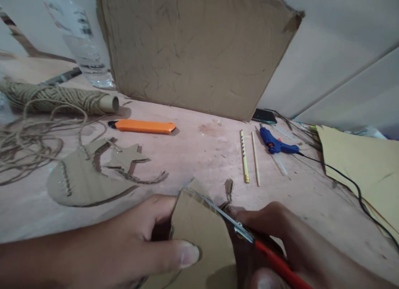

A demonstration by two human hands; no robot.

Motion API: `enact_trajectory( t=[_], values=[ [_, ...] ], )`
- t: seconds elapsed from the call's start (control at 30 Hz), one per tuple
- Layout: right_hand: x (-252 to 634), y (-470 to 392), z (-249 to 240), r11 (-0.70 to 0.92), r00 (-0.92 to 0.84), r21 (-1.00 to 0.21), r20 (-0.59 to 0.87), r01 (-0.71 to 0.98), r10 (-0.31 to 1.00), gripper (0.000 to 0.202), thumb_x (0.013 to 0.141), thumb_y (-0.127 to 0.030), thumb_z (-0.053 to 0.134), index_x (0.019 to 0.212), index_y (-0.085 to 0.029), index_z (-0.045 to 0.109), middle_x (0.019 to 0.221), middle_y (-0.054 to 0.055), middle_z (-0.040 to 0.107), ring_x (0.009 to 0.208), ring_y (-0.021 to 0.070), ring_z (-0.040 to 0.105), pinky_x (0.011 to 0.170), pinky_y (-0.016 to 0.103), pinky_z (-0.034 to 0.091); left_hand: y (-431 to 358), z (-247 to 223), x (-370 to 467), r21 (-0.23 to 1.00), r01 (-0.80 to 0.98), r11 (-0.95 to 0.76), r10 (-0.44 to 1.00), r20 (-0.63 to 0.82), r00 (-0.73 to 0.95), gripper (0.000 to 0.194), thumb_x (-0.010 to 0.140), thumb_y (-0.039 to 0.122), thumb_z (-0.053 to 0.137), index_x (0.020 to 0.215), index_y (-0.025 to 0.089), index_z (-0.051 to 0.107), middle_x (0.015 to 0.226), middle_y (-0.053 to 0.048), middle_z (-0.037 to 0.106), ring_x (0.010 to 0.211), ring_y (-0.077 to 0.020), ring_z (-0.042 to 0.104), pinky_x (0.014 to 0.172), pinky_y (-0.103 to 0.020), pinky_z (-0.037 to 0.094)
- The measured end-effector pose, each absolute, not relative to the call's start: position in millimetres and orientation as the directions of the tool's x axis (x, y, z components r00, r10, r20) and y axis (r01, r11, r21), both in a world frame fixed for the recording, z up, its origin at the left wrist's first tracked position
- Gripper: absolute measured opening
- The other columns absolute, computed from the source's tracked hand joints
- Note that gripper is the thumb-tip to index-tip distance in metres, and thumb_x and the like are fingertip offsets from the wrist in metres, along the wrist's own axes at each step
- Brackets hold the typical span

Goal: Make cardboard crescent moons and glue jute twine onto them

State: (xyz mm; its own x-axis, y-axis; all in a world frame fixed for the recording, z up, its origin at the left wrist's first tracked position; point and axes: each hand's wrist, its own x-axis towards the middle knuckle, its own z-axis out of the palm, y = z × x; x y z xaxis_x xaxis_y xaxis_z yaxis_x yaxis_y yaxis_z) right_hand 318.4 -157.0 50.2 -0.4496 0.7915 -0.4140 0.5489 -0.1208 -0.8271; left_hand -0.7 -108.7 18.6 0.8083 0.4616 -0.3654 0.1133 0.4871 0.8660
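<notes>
My left hand [156, 243] grips a piece of cardboard [202, 235] at the bottom middle, thumb on its face and fingers behind. In my right hand [289, 239] is a pair of scissors [240, 228] with red handles. Their blades lie across the upper right edge of the cardboard, pointing up and left. A thin curled cardboard scrap [229, 189] stands just beyond the blades. Left of my hands lie a cardboard crescent [84, 177] threaded with twine and a small cardboard star [127, 156]. The lower part of the held cardboard runs out of view.
An orange box cutter [143, 126], a roll of twine [62, 96] and a plastic bottle [87, 52] are at the left. A large cardboard sheet [193, 48] stands behind. Rightward lie a pencil [245, 158], a wooden stick [255, 160], a blue glue gun [277, 143] with its cord, and yellowish sheets [361, 164].
</notes>
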Motion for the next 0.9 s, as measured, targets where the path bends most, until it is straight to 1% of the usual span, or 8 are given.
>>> enact_trajectory(
  t=[0.03,0.17,0.27,0.37,0.43,0.63,0.73,0.9],
  values=[
    [320,-156,51,-0.159,-0.44,-0.829,-0.436,0.536,0.785,0.081,0.088,-0.099,0.086,0.108,-0.02,0.089,0.088,0.007,0.081,0.078,0.023,0.072,0.062,0.028,0.056,-110,17,-1,0.849,0.119,0.515,0.423,-0.373,0.826,0.057,0.103,0.071,0.086,0.14,0.027,0.083,0.135,-0.005,0.09,0.124,-0.025,0.079,0.1,-0.028,0.067],
    [328,-161,54,-0.274,-0.386,-0.837,-0.476,0.473,0.79,0.069,0.089,-0.079,0.098,0.122,-0.02,0.089,0.101,0.008,0.087,0.091,0.0276,0.081,0.075,0.031,0.066,-108,21,1,0.887,0.256,0.384,0.372,-0.402,0.837,0.049,0.104,0.071,0.082,0.117,0.024,0.08,0.106,-0.001,0.076,0.091,-0.0183,0.065,0.072,-0.021,0.051],
    [328,-163,55,-0.256,-0.401,-0.882,-0.417,0.396,0.816,0.062,0.091,-0.071,0.099,0.125,-0.021,0.087,0.102,0.007,0.089,0.087,0.0253,0.081,0.075,0.03,0.066,-105,28,4,0.865,0.379,0.329,0.344,-0.483,0.805,0.047,0.105,0.07,0.074,0.105,0.024,0.069,0.094,0.001,0.063,0.079,-0.0161,0.053,0.063,-0.022,0.041],
    [323,-158,58,-0.299,-0.512,-0.873,-0.473,0.386,0.717,0.062,0.092,-0.071,0.1,0.123,-0.02,0.086,0.097,0.006,0.089,0.081,0.0234,0.079,0.071,0.028,0.064,-106,30,6,0.898,0.338,0.282,0.329,-0.421,0.845,0.029,0.105,0.053,0.073,0.105,0.025,0.068,0.098,0.001,0.067,0.085,-0.0179,0.061,0.07,-0.023,0.05],
    [319,-153,61,-0.293,-0.551,-0.854,-0.506,0.43,0.664,0.059,0.093,-0.073,0.1,0.111,-0.019,0.086,0.092,0.007,0.087,0.081,0.0228,0.076,0.067,0.026,0.059,-107,29,6,0.918,0.308,0.249,0.346,-0.381,0.858,0.02,0.105,0.046,0.07,0.107,0.026,0.071,0.102,0.002,0.071,0.09,-0.0184,0.064,0.078,-0.024,0.056],
    [317,-149,59,-0.249,-0.474,-0.832,-0.5,0.496,0.725,0.068,0.085,-0.084,0.1,0.092,-0.019,0.082,0.078,0.002,0.069,0.071,0.0162,0.054,0.054,0.025,0.042,-109,27,6,0.901,0.355,0.251,0.34,-0.425,0.839,0.028,0.106,0.053,0.068,0.109,0.025,0.071,0.104,-0.001,0.072,0.092,-0.0199,0.065,0.074,-0.023,0.053],
    [317,-149,57,-0.268,-0.498,-0.837,-0.509,0.477,0.702,0.066,0.078,-0.082,0.105,0.089,-0.021,0.081,0.075,0.0,0.063,0.07,0.0184,0.056,0.054,0.028,0.042,-108,31,8,0.923,0.284,0.258,0.356,-0.364,0.86,0.024,0.105,0.049,0.068,0.112,0.026,0.072,0.108,0.0,0.072,0.096,-0.0192,0.067,0.081,-0.024,0.056],
    [311,-150,65,-0.338,-0.5,-0.829,-0.544,0.447,0.673,0.067,0.09,-0.085,0.095,0.099,-0.02,0.081,0.082,0.002,0.073,0.071,0.0169,0.061,0.058,0.026,0.046,-110,35,11,0.91,0.37,0.187,0.4,-0.415,0.817,0.024,0.101,0.048,0.067,0.092,0.026,0.061,0.086,0.003,0.062,0.075,-0.0166,0.056,0.063,-0.025,0.042]
  ],
)
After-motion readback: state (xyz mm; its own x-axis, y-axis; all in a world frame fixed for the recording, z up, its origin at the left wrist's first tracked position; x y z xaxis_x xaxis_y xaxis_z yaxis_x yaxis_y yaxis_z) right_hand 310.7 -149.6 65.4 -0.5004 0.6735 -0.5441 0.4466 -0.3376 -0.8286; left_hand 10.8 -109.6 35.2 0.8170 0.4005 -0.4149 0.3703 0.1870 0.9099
